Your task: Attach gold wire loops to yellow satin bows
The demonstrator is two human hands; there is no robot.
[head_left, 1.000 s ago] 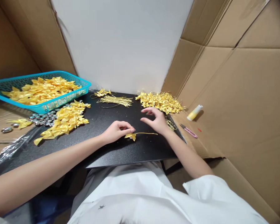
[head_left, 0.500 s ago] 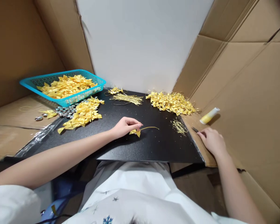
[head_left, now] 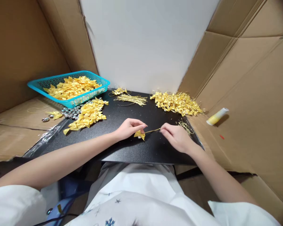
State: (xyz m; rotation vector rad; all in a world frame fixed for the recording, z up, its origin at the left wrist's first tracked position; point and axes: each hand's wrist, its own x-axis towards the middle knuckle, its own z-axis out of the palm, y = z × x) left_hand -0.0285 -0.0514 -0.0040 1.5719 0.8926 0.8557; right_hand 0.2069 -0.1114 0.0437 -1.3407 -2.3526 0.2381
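Observation:
My left hand [head_left: 131, 128] is closed in a pinch over the middle of the black table, gripping a yellow ribbon bow [head_left: 140, 135] with a small silvery bead at its front. From the bow a thin gold cord [head_left: 152, 130] stretches out to the right. At the cord's far end is my right hand [head_left: 176, 136], its thumb and forefinger pressed together on the tip. Whether anything else sits inside the right palm is hidden.
A blue basket [head_left: 89, 97] of yellow bows stands back left, with loose bows [head_left: 91, 114] and silvery beads [head_left: 70, 112] before it. Straight gold cords [head_left: 133, 99], a heap of corded bows [head_left: 176, 103], cord scraps [head_left: 185, 127] and a yellow-white tube [head_left: 217, 116] lie farther back and right.
My right hand has moved left from the cardboard edge to the cord's end. The small dark-tipped tool it held there is no longer visible. My left hand keeps the bow almost still.

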